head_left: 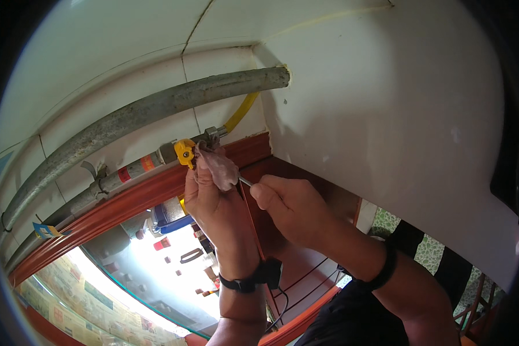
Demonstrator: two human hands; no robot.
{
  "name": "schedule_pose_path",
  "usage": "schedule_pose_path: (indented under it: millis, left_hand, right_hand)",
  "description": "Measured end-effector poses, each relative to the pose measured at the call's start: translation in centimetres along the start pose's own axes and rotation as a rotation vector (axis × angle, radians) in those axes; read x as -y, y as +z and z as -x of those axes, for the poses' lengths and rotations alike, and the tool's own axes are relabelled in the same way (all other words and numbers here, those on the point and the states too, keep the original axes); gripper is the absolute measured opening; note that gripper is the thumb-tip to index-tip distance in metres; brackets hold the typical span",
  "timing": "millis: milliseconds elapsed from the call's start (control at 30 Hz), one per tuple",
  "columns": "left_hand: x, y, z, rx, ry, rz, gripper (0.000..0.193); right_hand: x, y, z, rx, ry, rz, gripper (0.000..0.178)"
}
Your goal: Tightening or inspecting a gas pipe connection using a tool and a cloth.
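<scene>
Head view: the left hand (206, 199) pinches a pale cloth (218, 167) beside the yellow valve (185, 152), near the edge of the red ledge (150, 195). The right hand (288, 207) clenches a metal rod (245, 181) reaching the cloth; its clearance from the white wall (357, 127) is unclear.

White tiled wall (150, 81), reddish cabinet (341, 199), greenish floor (387, 221)

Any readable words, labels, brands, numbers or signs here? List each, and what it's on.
None legible.
Red sticker and orange sticker on the lower grey metal pipe: markings too small.
Small blue-and-yellow rectangular tag at left: too blurred.
Pale printed paper sheets, lower left: print too small.
</scene>
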State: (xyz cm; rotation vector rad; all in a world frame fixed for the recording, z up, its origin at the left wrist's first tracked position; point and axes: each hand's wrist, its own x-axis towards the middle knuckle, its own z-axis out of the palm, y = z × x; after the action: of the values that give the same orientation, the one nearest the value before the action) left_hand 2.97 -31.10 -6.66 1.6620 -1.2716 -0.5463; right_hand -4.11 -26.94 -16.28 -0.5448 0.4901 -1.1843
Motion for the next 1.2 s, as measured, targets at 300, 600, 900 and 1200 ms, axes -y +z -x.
schedule_pose_path:
  millis: [300, 600, 900, 1200]
  left_hand:
    - [-0.1, -1.2, 1.0, 0.118, -0.100, 0.075, 0.023]
    - [-0.6, -1.2, 1.0, 0.074, -0.053, 0.105, 0.027]
    - [-0.9, 0.6, 1.7, 0.067, -0.084, 0.034, 0.030]
    - [-0.5, 0.9, 1.5, 0.054, -0.191, 0.309, 0.036]
  right_hand:
    - [0.0, 0.2, 1.3, 0.018, 0.076, -0.075, 0.036]
    - [0.4, -0.1, 0.1, 0.068, -0.011, 0.037, 0.034]
    - [2.1, -1.1, 0.0, -0.043, -0.065, 0.114, 0.033]
    - [2.4, -2.6, 2.1, -0.047, -0.016, 0.236, 0.032]
